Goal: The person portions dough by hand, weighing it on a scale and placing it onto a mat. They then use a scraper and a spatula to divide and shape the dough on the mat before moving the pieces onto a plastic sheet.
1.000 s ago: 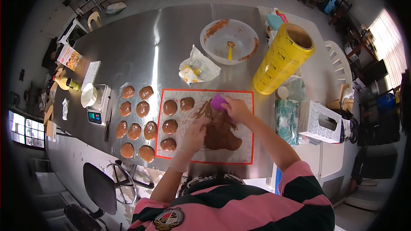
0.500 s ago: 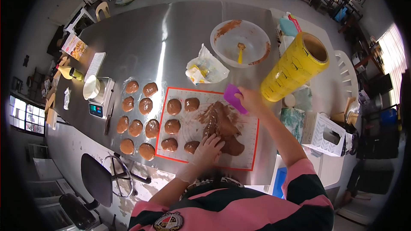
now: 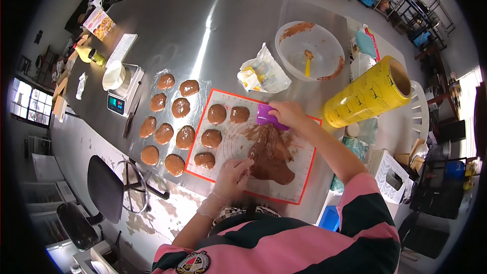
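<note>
My right hand point(image 3: 288, 115) grips a purple dough scraper point(image 3: 266, 115) at the far end of a large mass of brown dough point(image 3: 271, 160). A clear glove covers my left hand point(image 3: 232, 178); its fingers are curled together at the dough's left edge, and what they hold, if anything, is hidden. The dough lies on a red-edged baking mat point(image 3: 300, 193), smeared brown around it. Along the mat's left side sit several rounded dough pieces point(image 3: 211, 138). More shiny brown dough rounds point(image 3: 180, 107) lie in rows on clear plastic film to the left.
A bowl smeared with brown, holding a yellow spatula point(image 3: 308, 65), stands behind crumpled white paper point(image 3: 264, 73). A large yellow roll point(image 3: 368, 91) stands at the right. Left are a digital scale point(image 3: 117, 103) bearing a white cup, a knife point(image 3: 129, 125) and a bottle point(image 3: 82, 52).
The view has shifted. The scraper has moved left, to the dough's far end. My left hand has slid off the dough toward its left edge, covering where a small dough piece lay.
</note>
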Available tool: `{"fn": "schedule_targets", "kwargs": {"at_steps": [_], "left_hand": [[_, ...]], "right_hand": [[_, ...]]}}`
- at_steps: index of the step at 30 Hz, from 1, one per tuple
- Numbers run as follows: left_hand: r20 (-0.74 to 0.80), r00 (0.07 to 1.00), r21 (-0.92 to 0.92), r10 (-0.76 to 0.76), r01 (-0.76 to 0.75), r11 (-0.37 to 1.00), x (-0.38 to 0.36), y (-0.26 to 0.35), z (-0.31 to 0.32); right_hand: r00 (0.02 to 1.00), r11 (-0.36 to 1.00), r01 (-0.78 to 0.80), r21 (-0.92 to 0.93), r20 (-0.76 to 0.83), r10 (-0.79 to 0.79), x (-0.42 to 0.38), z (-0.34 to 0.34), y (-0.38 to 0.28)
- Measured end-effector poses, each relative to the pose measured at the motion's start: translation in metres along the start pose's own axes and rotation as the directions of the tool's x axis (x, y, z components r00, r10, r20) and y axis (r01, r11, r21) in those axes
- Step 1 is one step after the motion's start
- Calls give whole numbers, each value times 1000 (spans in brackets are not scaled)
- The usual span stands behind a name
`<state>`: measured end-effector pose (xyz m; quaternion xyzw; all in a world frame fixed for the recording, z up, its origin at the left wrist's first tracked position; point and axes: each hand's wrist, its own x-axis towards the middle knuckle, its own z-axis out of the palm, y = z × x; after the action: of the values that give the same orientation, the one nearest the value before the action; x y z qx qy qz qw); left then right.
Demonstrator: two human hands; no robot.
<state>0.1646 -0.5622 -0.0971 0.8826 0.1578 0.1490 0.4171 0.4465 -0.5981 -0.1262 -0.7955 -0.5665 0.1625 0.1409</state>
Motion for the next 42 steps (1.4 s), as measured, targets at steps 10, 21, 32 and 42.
{"fn": "schedule_targets", "kwargs": {"at_steps": [10, 21, 32, 42], "left_hand": [[-185, 976, 14, -115, 120, 993, 0, -4, -5], [-103, 957, -108, -272, 261, 959, 12, -14, 2], [348, 905, 196, 246, -327, 925, 56, 17, 37], [417, 879, 49, 230, -274, 960, 53, 0, 46]], "right_hand": [[906, 924, 215, 316, 289, -310, -11, -7, -13], [984, 988, 155, 26, -88, -152, -151, 15, -90], [601, 685, -556, 471, -342, 723, -218, 20, -52], [248, 309, -670, 675, -188, 950, -237, 72, -106]]}}
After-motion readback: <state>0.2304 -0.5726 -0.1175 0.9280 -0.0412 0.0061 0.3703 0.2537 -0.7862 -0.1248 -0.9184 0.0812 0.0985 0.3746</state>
